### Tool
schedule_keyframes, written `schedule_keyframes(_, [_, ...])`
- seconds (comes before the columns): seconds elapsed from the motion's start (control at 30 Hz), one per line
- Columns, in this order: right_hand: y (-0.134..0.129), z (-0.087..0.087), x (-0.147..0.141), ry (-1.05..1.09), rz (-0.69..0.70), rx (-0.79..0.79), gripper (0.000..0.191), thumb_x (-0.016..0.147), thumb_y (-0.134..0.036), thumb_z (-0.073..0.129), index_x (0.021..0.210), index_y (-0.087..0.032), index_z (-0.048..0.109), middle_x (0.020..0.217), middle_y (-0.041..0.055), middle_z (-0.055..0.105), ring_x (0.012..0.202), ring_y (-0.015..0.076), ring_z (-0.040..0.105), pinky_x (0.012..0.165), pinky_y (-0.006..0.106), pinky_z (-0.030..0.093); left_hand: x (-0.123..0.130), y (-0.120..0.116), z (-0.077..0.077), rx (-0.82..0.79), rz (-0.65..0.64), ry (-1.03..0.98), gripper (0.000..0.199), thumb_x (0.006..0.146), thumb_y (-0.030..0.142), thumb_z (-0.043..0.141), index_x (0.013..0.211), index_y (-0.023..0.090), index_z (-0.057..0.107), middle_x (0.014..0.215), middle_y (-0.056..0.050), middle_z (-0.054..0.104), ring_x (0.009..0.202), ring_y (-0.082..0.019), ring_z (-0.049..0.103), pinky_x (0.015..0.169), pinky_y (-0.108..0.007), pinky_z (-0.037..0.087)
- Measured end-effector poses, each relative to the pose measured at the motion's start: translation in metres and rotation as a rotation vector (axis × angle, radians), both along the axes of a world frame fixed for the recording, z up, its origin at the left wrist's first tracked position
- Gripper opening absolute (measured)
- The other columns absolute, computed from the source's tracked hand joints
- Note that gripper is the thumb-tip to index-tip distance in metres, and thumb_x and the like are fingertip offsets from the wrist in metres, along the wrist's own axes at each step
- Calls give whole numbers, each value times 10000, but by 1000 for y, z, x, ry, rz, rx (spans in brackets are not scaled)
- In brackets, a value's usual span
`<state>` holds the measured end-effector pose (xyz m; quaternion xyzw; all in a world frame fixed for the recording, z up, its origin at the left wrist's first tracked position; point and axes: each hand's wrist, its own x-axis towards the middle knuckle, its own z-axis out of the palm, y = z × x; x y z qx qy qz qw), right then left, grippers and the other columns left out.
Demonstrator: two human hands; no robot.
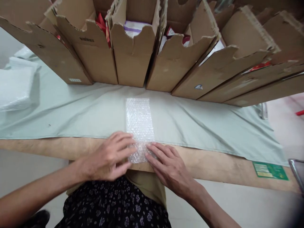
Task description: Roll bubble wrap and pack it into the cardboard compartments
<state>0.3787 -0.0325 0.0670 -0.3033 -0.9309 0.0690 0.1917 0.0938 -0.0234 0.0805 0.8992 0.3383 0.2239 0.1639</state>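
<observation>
A narrow clear piece of bubble wrap (pixel 139 118) lies lengthwise in front of me, its far part on a pale green cloth and its near end over the table's bare wooden edge. At the left side of that near end is my left hand (pixel 111 156), fingers stretched and apart, slightly blurred; whether it presses on the wrap I cannot tell. My right hand (pixel 168 164) rests on the right side of the near end, fingers extended and lying flat. Neither hand grips anything visible.
Several cardboard boxes (pixel 131 58) with cut-out fronts stand in a row along the back, some holding red or white packets. A stack of white plastic-looking material (pixel 16 84) sits at the left. A green card (pixel 270 171) lies on the wooden edge (pixel 213 164) at the right.
</observation>
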Motion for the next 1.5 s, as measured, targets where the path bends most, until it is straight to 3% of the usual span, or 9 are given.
schedule_keyframes(0.1, [10,-7,-10,95,28,49,214,1008,-85,537,1136,-153,694,1231,118,763,1156,256,670,882,394,512,8,-27,-7,-54,11,-22,475,916,207,664,1378,141,577,1346,-157,685,1320,-310,585,1148,-516,494])
schedule_keyframes(0.27, [21,4,-22,206,-39,-44,186,1014,-92,517,1065,-179,673,963,58,766,880,192,670,801,359,492,15,-20,-9,-22,74,-28,407,923,182,658,1322,127,599,1249,-160,700,1221,-302,631,1070,-499,548])
schedule_keyframes(0.47, [14,12,-13,19,40,-84,305,991,-157,545,1277,-174,651,1319,103,725,1162,263,663,940,440,521,14,-15,-8,-49,32,-61,354,901,132,637,1255,149,632,1215,-123,714,1222,-282,633,1097,-470,535])
schedule_keyframes(0.63, [14,-5,-18,121,31,101,233,1021,-98,498,1159,-152,678,1184,107,769,1065,243,686,859,400,534,14,-17,-10,-60,24,-41,447,855,103,643,1296,165,606,1231,-117,703,1210,-288,629,1065,-485,551])
schedule_keyframes(0.83, [25,2,-18,327,-17,-118,192,1014,-75,520,1104,-200,635,1009,45,768,883,178,691,799,339,531,9,-23,-18,-9,138,-143,555,882,93,625,1425,150,523,1380,-169,634,1319,-303,568,1106,-516,523])
schedule_keyframes(1.03, [16,20,-16,286,4,-123,182,1038,-204,546,1200,-191,627,1142,87,761,1026,210,695,889,392,523,10,-11,-21,-10,144,-340,250,944,17,558,1103,195,630,1025,-56,736,1085,-219,659,1000,-434,540])
schedule_keyframes(1.13, [4,27,-20,205,-28,26,430,1041,-386,597,1357,-94,573,1324,172,704,1230,279,626,1025,460,468,22,-13,-13,-54,188,-375,188,948,24,558,1029,180,626,902,-38,708,912,-189,654,895,-399,541])
schedule_keyframes(1.33, [8,29,-4,140,-125,68,245,983,-15,498,1029,-203,649,1115,27,775,1159,231,651,1013,415,421,36,-12,12,-54,101,-429,63,963,189,661,1021,177,638,879,-31,725,845,-187,655,884,-404,529])
schedule_keyframes(1.5, [11,20,48,33,-333,144,442,846,102,411,1049,-208,652,1434,142,618,1335,322,581,972,473,458,6,26,9,97,431,-167,125,975,210,625,1083,176,679,1047,-97,742,987,-264,688,870,-443,552])
